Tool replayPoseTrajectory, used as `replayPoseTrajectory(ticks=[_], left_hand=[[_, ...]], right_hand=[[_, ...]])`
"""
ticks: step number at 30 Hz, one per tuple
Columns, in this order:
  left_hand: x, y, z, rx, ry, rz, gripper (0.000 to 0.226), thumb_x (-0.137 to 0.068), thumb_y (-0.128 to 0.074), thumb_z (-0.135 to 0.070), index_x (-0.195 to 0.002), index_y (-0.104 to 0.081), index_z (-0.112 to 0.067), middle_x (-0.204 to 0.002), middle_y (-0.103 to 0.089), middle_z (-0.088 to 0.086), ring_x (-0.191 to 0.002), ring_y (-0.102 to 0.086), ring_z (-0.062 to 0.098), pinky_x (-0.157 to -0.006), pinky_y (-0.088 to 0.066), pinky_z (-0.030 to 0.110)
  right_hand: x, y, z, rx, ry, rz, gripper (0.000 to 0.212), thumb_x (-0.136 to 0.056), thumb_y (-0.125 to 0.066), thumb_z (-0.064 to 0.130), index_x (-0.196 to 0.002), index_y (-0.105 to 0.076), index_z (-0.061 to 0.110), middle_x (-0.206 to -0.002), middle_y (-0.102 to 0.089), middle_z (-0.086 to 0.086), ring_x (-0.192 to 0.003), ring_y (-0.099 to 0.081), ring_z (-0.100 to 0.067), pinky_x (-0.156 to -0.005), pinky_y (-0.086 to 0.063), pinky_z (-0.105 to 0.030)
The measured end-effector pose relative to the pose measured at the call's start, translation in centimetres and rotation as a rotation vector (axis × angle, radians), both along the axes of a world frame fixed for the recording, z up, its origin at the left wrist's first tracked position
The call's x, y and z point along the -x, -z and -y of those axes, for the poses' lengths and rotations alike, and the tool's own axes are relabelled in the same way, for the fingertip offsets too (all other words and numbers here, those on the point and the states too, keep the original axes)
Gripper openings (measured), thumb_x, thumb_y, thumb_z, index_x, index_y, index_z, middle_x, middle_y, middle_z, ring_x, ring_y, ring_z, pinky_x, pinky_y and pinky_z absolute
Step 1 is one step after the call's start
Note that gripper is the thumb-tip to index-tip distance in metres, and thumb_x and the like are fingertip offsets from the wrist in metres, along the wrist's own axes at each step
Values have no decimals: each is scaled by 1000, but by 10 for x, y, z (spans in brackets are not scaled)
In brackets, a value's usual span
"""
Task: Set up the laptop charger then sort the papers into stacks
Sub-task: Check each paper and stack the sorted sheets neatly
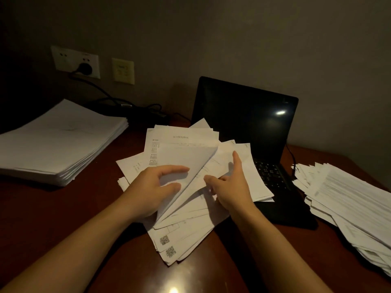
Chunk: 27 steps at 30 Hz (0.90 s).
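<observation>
Dim counter (53, 218): charger plug (85, 68) socketed; left stack (59, 142), right stack (349, 204) begun; middle pile (186, 229) apparently unsorted; left hand (152, 187) pinches sheet (186, 157), right hand (230, 189) fingers apart.

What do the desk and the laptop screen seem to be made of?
Desk: likely wood or wood veneer, reddish-brown, glossy varnish; it reflects a light near the front edge. Laptop screen: probably glass or glossy plastic, black and off; a bright spot mirrors on it.

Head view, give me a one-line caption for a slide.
Left hand lifts a sheet from the middle pile, right hand resting on it, between a left stack and a right stack, laptop behind.
</observation>
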<state>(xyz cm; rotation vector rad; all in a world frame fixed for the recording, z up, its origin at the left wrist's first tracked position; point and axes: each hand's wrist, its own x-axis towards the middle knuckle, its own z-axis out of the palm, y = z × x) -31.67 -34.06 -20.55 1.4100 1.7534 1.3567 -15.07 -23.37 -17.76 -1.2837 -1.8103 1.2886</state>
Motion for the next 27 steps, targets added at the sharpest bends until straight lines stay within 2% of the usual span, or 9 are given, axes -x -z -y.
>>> replayPoseTrajectory(ticks=[5, 8, 11, 14, 16, 19, 21, 24, 27], left_hand=[[2, 0, 0, -21, -26, -18, 44, -95, -64, -13, -123, -63, -47, -138, -53, -22, -134, -43, 0, -111, -38, 25], [-3, 0, -1, -15, 8, -43, 48, -95, -64, -15, -126, -59, -51, -144, -48, -20, -137, -40, 4, -101, -40, 13], [-3, 1, 0, -19, 32, -2, 63, -96, -64, -15, -139, -44, -57, -155, -35, -20, -144, -31, 6, -111, -39, 26], [-1, 2, 1, -8, 48, 92, 86, -97, -63, -14, -149, -14, -62, -160, -22, -21, -144, -32, 8, -107, -43, 28], [-2, -1, 2, 10, 37, 201, 97, -96, -64, -12, -145, -2, -68, -154, -30, -17, -131, -48, 12, -97, -53, 33], [-4, -5, 2, -11, 2, 183, 110, -91, -71, -12, -142, 8, -71, -155, -30, -15, -128, -50, 13, -101, -53, 46], [-6, -6, 2, -30, 3, 126, 119, -85, -78, -13, -139, 10, -74, -159, -24, -16, -138, -42, 17, -106, -47, 51], [-6, -7, 3, -14, 64, 112, 132, -77, -84, -7, -138, 12, -74, -136, -58, 5, -113, -64, 22, -93, -57, 45], [-7, -4, 3, 37, 157, 52, 132, -71, -91, -22, -137, 10, -74, -122, -69, -9, -108, -67, 6, -95, -54, 31]], right_hand=[[7, 5, -6, 126, -13, -202, 105, -88, -73, 3, -155, -8, 50, -113, -68, -20, -98, -70, -33, -87, -60, -49], [12, 7, -8, 191, 54, -339, 104, -89, -72, 2, -154, -8, 52, -134, -56, -15, -108, -68, -33, -87, -60, -51], [19, 4, -11, 356, 131, -457, 76, -100, -62, 23, -155, -12, 41, -92, -69, -16, -69, -68, -24, -67, -60, -36], [19, -2, -19, 456, 155, -402, 47, -98, -57, 49, -134, -40, 24, -62, -63, -12, -47, -54, -19, -45, -48, -27], [23, -7, -21, 424, 93, -276, 58, -93, -58, 59, -126, -49, 12, -67, -63, -10, -49, -54, -17, -43, -44, -23], [33, -10, -21, 323, 6, -126, 57, -88, -63, 64, -123, -58, 20, -84, -67, -7, -58, -57, -15, -47, -45, -24], [34, -11, -24, 315, -43, -132, 51, -90, -61, 61, -118, -62, 18, -82, -67, -7, -64, -59, -18, -56, -47, -27], [30, -21, -30, 459, -128, -235, 52, -96, -50, 60, -117, -66, 15, -94, -74, -13, -81, -69, -27, -67, -54, -34], [23, -24, -33, 428, -196, -172, 27, -99, -58, 22, -121, -65, 9, -101, -76, -14, -90, -74, -31, -68, -60, -38]])
